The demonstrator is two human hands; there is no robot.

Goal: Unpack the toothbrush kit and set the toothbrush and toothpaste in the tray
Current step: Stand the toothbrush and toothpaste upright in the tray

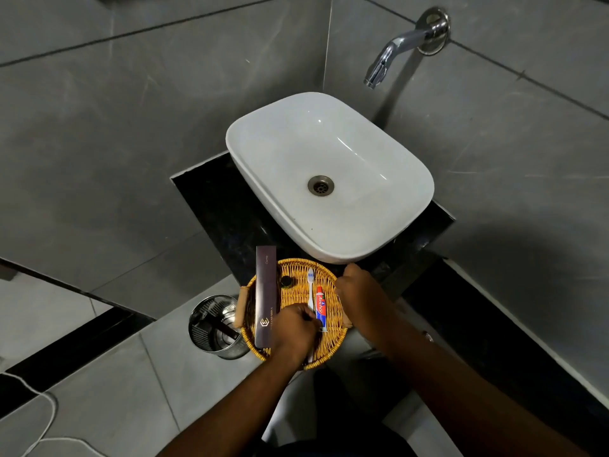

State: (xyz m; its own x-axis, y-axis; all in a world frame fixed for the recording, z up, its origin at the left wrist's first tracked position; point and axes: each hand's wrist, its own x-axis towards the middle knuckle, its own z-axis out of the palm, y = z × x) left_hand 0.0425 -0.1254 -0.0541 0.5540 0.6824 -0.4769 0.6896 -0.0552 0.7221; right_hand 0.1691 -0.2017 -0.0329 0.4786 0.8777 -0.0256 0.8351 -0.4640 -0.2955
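A round wicker tray (296,268) sits on the dark counter in front of the basin. Inside it lie a white toothbrush (310,285), head pointing away from me, and a small red, white and blue toothpaste tube (321,308) just to its right. A long dark purple kit box (265,291) rests along the tray's left side. My left hand (295,331) is closed around the toothbrush's handle near the tray's front. My right hand (361,291) rests on the tray's right rim, fingers curled over the edge.
A white basin (329,173) stands behind the tray under a chrome wall spout (395,47). A steel bin (214,324) sits on the floor to the left. A small dark round object (286,281) lies in the tray. A white cable (49,420) runs across the floor.
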